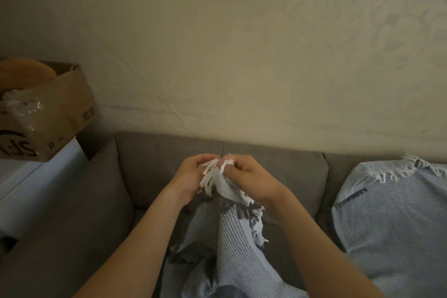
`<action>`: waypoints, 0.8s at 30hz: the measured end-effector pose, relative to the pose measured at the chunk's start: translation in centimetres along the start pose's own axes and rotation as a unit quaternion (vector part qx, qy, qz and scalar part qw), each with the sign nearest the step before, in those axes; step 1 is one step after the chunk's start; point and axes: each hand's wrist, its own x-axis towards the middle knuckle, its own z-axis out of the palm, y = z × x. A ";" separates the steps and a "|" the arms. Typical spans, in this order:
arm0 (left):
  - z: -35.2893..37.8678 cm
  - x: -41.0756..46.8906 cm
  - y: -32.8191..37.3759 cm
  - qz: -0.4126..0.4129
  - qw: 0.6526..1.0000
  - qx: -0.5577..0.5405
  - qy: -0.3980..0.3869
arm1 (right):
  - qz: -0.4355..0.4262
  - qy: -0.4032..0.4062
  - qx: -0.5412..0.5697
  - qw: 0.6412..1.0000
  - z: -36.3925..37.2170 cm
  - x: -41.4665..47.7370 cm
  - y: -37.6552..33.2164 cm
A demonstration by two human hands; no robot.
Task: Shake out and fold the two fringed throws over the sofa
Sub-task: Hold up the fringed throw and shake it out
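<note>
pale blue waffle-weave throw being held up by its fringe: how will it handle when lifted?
Probably floppy: the pale blue waffle-weave fringed throw hangs in limp folds below the left hand and right hand. Likely light, since a pinch at the fringe holds it. The open weave and loose tassels might snag.

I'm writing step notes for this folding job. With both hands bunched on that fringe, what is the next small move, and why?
Probably slide the hands apart along the fringed edge. Left hand and right hand pinch the held throw at one spot, so it hangs bunched; spreading gives a straight edge to shake out.
</note>
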 end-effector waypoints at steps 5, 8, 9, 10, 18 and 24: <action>0.3 -0.7 0.2 -0.009 0.999 -0.045 -0.003 | -0.030 0.123 -0.104 0.986 -0.2 1.6 0.6; 0.4 -0.4 0.0 0.010 0.998 -0.065 -0.004 | -0.043 0.183 -0.283 0.941 0.1 2.4 1.9; 0.4 -0.3 0.0 0.007 0.998 -0.067 -0.003 | -0.046 0.178 -0.287 0.940 0.3 2.3 2.1; 0.4 -0.3 0.0 0.004 0.998 -0.069 -0.004 | -0.045 0.174 -0.289 0.940 0.6 2.3 2.3; 0.9 -0.9 0.9 0.015 0.994 -0.098 -0.036 | -0.052 0.234 -0.300 0.923 1.7 2.9 3.2; 1.3 -1.3 1.5 0.004 0.991 -0.122 -0.047 | 0.021 0.301 -0.290 0.908 2.5 3.6 3.5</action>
